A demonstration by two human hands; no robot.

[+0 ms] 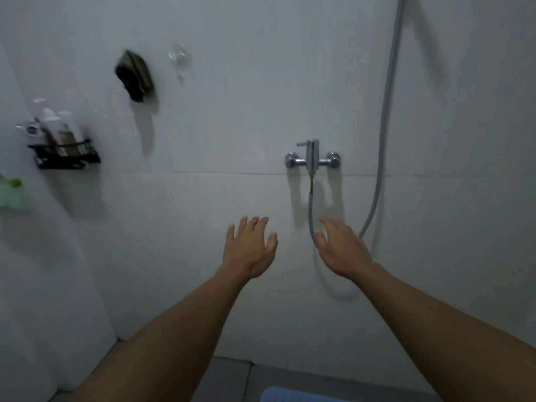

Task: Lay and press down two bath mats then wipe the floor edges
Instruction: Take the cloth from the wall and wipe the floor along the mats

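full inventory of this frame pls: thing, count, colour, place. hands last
bath mat: 1 partly in view, blue, on the floor at the bottom edge
floor: grey tiles, bottom strip
wall: white tiles, fills most of the view
shower mixer: 1, chrome, on the wall right of centre
shower hose: 1, grey, loops from below the mixer up to the top right
cloth: 1, dark green, hanging high on the wall at left
wall rack: 1, black, on the left
bottles: several, mostly white, blurred, in the rack
green item: 1, at the left edge, too blurred to identify
left hand: open, holding nothing
right hand: open, holding nothing, in front of the hose
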